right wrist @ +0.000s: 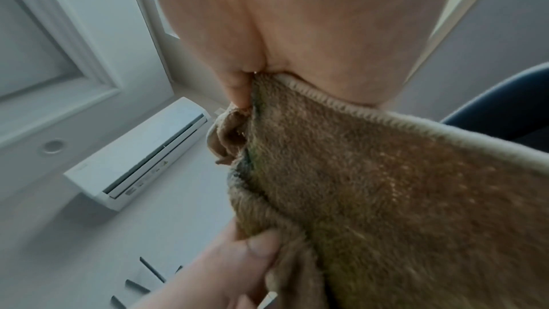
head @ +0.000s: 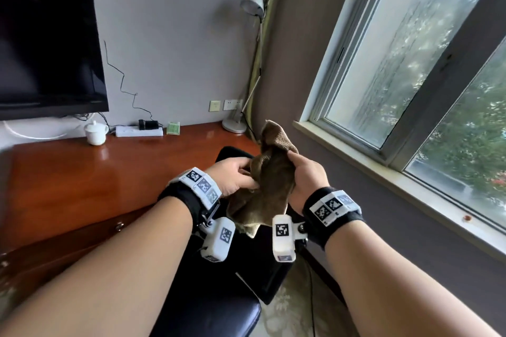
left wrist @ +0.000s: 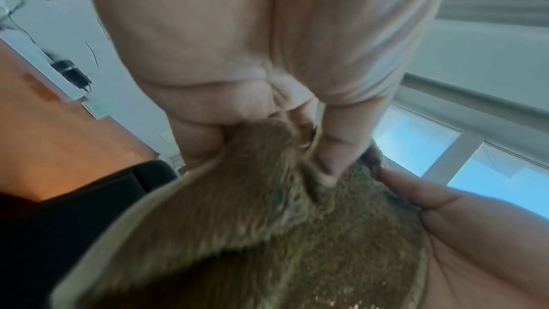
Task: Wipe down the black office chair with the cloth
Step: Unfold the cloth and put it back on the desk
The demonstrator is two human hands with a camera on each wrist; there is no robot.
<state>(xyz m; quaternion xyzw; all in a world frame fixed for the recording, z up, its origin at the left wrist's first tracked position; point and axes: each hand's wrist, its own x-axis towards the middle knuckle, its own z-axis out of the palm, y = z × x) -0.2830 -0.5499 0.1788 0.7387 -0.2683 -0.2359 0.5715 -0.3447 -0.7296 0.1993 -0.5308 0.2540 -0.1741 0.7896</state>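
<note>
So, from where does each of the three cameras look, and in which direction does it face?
Head: on the head, facing forward and down at the desk and black chair; both forearms, left hand and right hand show.
Left wrist: looks along the left hand toward the window.
Right wrist: looks along the right hand, tilted up toward an air conditioner.
All three share the brown cloth, which both hands grip.

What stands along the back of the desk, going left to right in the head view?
White lidded cup → power strip → small green box → lamp base.
</note>
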